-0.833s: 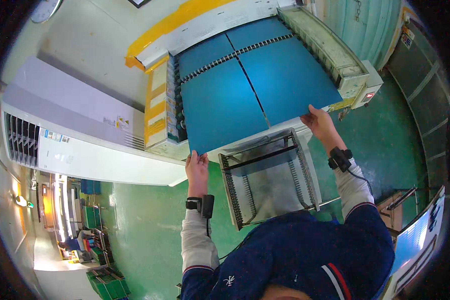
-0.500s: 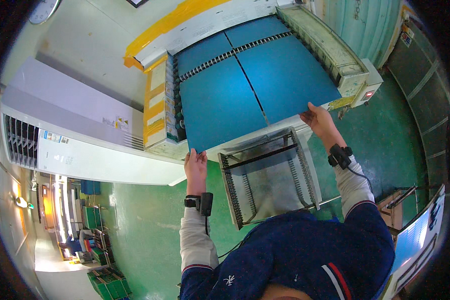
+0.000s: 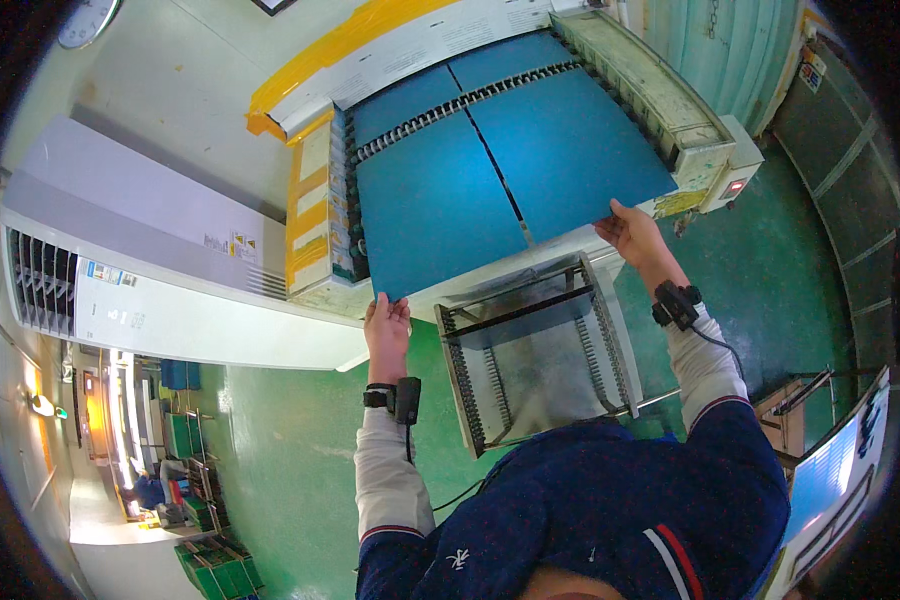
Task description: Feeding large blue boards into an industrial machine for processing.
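Two large blue panels lie side by side on the roller bed (image 3: 470, 110) of a conveyor machine, a thin dark gap between them. My left hand (image 3: 387, 325) pinches the near left corner of the left blue panel (image 3: 440, 200), thumb and fingers at its edge. At the near edge of the right blue panel (image 3: 575, 140), close to its right corner, my right hand (image 3: 632, 238) grips with the thumb on top. Both panels lie flat. Farther in, more blue panels (image 3: 510, 60) rest beyond a row of rollers.
Below the machine's near edge stands a slotted metal rack (image 3: 540, 370) with a dark panel in it. A white air conditioner (image 3: 190, 260) is at the left. The machine's side rail (image 3: 660, 90) ends at a box with a red switch (image 3: 735, 188). Green crates (image 3: 220, 570) stand lower left.
Both hands and the two near panels have shifted slightly away from me and a little to the left. The grip of each hand looks the same.
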A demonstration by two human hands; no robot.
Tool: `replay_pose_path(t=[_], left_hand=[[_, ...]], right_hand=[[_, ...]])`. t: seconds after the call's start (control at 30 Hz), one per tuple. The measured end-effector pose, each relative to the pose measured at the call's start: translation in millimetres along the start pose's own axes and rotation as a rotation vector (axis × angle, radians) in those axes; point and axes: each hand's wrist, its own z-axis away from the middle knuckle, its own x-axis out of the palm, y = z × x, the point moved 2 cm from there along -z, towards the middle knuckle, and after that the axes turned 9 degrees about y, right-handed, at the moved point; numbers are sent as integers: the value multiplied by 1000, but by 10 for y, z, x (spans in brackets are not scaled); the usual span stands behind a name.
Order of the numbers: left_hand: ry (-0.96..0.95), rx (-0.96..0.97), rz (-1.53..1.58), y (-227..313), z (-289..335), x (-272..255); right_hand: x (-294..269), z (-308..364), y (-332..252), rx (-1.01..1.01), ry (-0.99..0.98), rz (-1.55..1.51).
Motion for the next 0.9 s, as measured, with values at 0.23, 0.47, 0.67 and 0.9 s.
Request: replay_pose_path(t=[0.23, 0.47, 0.67, 0.9], left_hand=[[-21, -5, 15, 33, 50, 35], [-3, 6, 7, -3, 207, -104], [17, -89, -76, -419, 318, -806], [117, -346, -229, -1058, 1043, -1800]], right_hand=[[7, -45, -24, 32, -47, 59], [-23, -161, -25, 40, -3, 67], [17, -133, -43, 69, -12, 110], [54, 115, 137, 73, -96, 248]])
